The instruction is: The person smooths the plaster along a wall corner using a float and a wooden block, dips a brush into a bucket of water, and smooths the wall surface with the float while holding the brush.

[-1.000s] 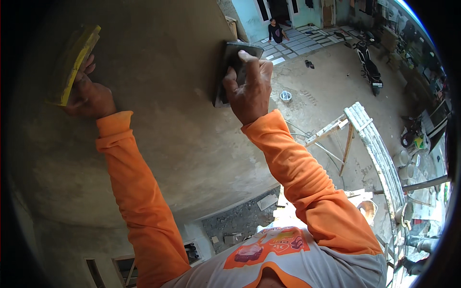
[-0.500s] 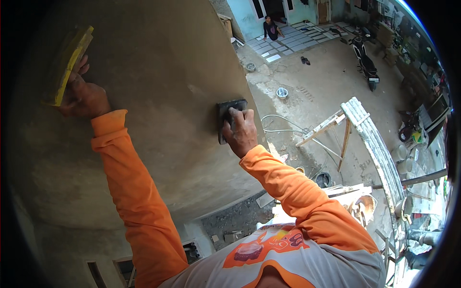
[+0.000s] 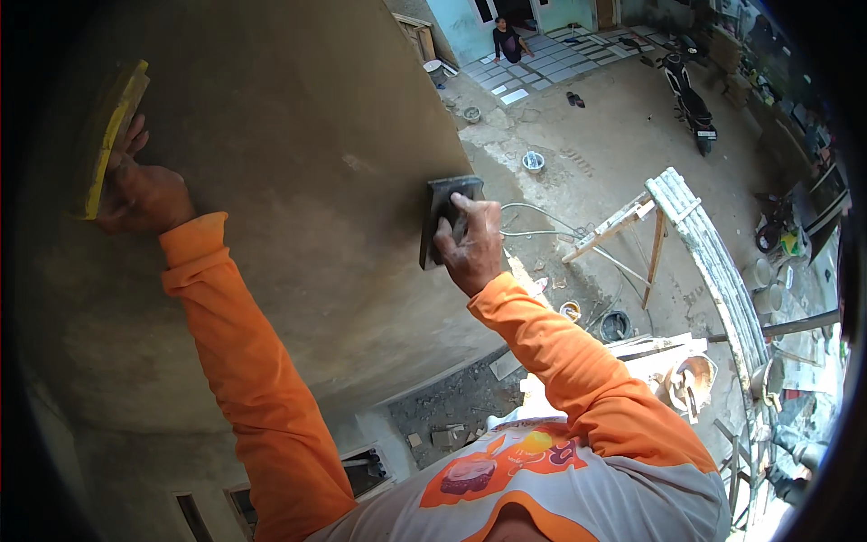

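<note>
A grey-brown plastered wall (image 3: 298,190) fills the left half of the head view. My right hand (image 3: 471,242) grips a dark rectangular plastering float (image 3: 435,217) by its back, close to the wall's right edge. The float's face is turned toward the plaster; whether it touches all along cannot be seen. At the far left, my left hand (image 3: 149,194) is closed around a yellow-edged float (image 3: 113,144), seen nearly edge-on. The left fingers are partly hidden behind that tool, and its face lies in shadow.
Far below lies a concrete yard with a parked motorcycle (image 3: 691,104) and a small bucket (image 3: 533,162). A person (image 3: 509,42) sits on the tiled porch (image 3: 551,63). Right of me stands a pole-and-plank scaffold (image 3: 713,253). A hose (image 3: 533,217) lies near the wall's corner.
My right hand and the dark float have shifted slightly right, toward the wall's edge. The left hand with the yellow-edged float has moved a little left and down.
</note>
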A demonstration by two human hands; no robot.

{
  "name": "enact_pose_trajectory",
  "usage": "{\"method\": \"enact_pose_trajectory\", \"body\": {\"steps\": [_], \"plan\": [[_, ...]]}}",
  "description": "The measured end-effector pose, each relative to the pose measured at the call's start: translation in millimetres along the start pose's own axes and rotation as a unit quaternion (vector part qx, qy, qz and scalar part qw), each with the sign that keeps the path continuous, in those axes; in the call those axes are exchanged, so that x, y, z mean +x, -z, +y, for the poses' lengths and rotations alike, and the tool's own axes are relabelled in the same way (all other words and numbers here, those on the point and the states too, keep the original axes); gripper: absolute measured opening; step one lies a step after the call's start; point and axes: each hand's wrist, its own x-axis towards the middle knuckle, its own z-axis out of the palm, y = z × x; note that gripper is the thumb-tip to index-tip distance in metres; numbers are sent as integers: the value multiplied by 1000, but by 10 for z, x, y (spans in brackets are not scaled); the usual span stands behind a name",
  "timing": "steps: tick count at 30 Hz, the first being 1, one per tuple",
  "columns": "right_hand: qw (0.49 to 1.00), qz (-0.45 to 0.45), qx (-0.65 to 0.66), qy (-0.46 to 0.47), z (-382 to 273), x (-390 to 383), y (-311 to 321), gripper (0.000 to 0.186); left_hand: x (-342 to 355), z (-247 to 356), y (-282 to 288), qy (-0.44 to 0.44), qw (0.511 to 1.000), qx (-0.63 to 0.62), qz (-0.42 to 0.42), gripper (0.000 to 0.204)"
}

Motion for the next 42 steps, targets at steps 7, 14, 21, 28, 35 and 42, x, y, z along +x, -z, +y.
{"method": "enact_pose_trajectory", "body": {"steps": [7,14,21,28,35,42], "plan": [[1000,-10,-21,-2,226,-61,-88,49,-2,29,-120,-9,1000,-19,6,48],[995,103,-9,10,-175,606,77,46,110,58,42,-20,1000,-22,-3,50],[999,2,-48,-20,387,-318,4,43,-101,-149,-58,-7,1000,-25,-1,48],[999,-27,-19,-20,281,-203,-117,46,81,7,-51,-16,1000,-17,-16,44],[715,-86,451,-528,1086,-775,929,30,-113,-179,-42,48,999,-4,17,42],[616,-254,633,-393,46,559,1578,49,43,-487,713,59,984,-155,-70,45]]}}
